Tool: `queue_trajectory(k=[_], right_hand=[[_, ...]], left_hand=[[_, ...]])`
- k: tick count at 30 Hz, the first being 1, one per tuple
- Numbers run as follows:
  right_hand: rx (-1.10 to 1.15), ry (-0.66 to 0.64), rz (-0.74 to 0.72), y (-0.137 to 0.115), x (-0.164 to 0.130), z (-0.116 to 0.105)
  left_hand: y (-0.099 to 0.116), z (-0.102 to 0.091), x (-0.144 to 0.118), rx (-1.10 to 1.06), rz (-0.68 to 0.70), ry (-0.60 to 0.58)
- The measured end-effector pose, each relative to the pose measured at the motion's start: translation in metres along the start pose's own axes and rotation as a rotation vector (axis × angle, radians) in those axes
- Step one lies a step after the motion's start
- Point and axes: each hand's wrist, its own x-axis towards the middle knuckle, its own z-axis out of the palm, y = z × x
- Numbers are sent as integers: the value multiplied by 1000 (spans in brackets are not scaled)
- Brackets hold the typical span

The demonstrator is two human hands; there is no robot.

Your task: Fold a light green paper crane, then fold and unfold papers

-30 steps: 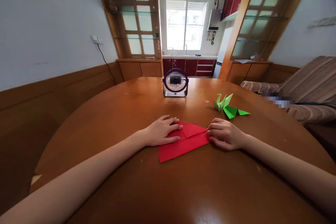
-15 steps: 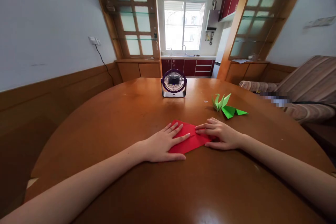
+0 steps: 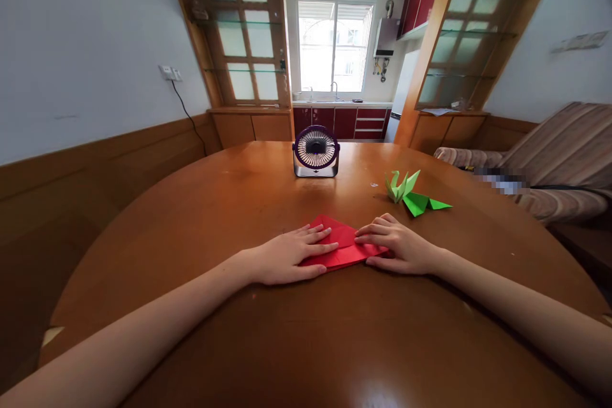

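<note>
A folded sheet of red paper (image 3: 342, 233) lies on the table between my hands, with creases and a folded strip along its near side. My left hand (image 3: 289, 255) rests flat on its left part, fingers stretched out and spread, covering that end. On the right, my right hand (image 3: 399, 245) has bent fingers pressed on the paper's right corner, the thumb at the near edge. That corner is partly hidden under the fingers. Beyond my right hand stand a light green origami crane (image 3: 401, 187) and a brighter green folded paper piece (image 3: 418, 203), touching or nearly so.
A small purple-rimmed fan (image 3: 315, 150) stands at the far middle of the round-edged wooden table (image 3: 215, 204). A tiny pale scrap (image 3: 373, 185) lies left of the crane. A striped armchair (image 3: 564, 153) stands beyond the table on the right.
The near side of the red paper has been folded over, so the sheet looks narrower. My left hand has shifted slightly left and away from me; my right hand has barely moved.
</note>
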Motion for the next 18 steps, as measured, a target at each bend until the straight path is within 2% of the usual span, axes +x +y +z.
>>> queue_trajectory(k=[5, 11, 15, 18], right_hand=[[143, 31, 60, 2, 0, -1], [242, 24, 103, 3, 2, -1], [266, 73, 119, 4, 4, 1], [265, 98, 118, 4, 5, 3]], left_hand=[[3, -4, -1, 2, 10, 41], [11, -12, -2, 158, 24, 57], [13, -19, -2, 199, -52, 45], [10, -25, -2, 99, -125, 27]])
